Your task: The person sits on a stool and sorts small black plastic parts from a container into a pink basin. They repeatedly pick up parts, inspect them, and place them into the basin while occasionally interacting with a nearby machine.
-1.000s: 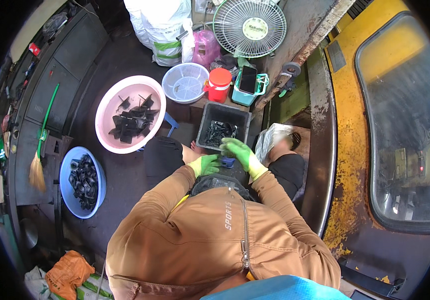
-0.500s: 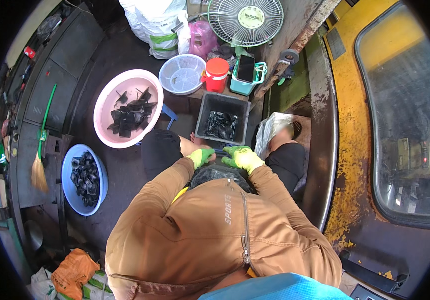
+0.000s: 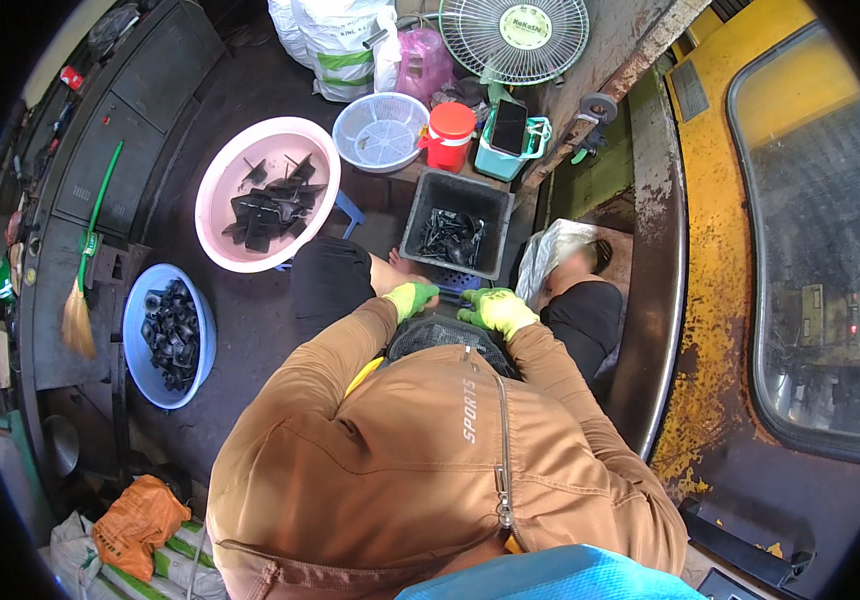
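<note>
My left hand [image 3: 412, 299], in a yellow-green glove, sits over my lap with its fingers curled together. Across a small gap, my right hand [image 3: 498, 311] wears a matching glove, its fingers bent inward toward the left. Whatever either hand pinches is too small or hidden to make out. Just below them a dark mesh basket [image 3: 453, 338] rests against my jacket. Beyond the hands stands a black square bin [image 3: 434, 192] with small black plastic pieces [image 3: 453, 237] at its bottom.
A pink basin [image 3: 222, 185] with black finned parts stands ahead left; a blue tub [image 3: 209, 345] of black pieces is nearer. Behind the bin are a white colander [image 3: 382, 130], a red jug [image 3: 450, 135], a teal basket [image 3: 498, 163] and a fan [image 3: 525, 60]. A yellow machine [image 3: 720, 330] borders the right.
The whole view has shifted slightly, with the bin and basins appearing higher and the bin further right. Both hands stay over the lap, the right one's fingers looking more curled.
</note>
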{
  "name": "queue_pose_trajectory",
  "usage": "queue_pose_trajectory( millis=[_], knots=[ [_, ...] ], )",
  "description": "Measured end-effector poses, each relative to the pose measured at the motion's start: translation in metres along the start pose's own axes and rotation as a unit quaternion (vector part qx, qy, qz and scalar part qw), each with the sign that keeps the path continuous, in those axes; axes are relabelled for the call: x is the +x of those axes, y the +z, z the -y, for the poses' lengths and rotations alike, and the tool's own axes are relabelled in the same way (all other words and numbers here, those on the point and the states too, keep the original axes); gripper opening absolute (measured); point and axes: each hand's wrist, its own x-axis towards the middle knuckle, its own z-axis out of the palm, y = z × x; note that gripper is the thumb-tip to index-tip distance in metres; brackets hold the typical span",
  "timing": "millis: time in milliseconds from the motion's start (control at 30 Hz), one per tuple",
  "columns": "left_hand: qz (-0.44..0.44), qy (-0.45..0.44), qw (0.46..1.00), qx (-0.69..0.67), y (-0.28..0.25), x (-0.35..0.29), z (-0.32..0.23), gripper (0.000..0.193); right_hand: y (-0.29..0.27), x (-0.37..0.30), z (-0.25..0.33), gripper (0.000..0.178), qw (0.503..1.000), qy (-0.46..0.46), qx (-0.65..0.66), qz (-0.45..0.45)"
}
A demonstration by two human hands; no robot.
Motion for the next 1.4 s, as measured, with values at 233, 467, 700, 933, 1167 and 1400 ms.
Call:
queue_pose_trajectory(
  millis=[233,467,700,933,1167,1400],
  knots=[
    [-0.017,-0.023,0.997,-0.067,0.002,0.005,0.005,0.025,0.006,0.003,-0.006,0.056,1.000,-0.015,0.001,0.001],
    [-0.020,0.134,0.972,0.193,-0.004,0.000,0.004,0.027,0.005,0.001,-0.004,0.055,0.999,-0.029,0.008,-0.015],
    [-0.010,0.176,0.966,0.187,-0.004,-0.004,-0.014,0.029,0.004,0.002,-0.002,0.055,1.000,-0.027,0.006,-0.013],
    [0.009,0.301,0.944,0.133,-0.005,-0.002,-0.017,0.034,0.006,0.001,-0.004,0.057,0.998,-0.048,0.014,-0.043],
    [-0.025,0.275,0.942,0.192,0.000,-0.013,-0.040,0.036,0.003,0.002,-0.002,0.056,0.998,-0.050,-0.002,-0.032],
    [-0.021,0.136,0.984,0.113,0.006,-0.015,-0.036,0.034,0.006,0.003,-0.002,0.053,0.998,-0.053,-0.005,-0.040]
  ],
)
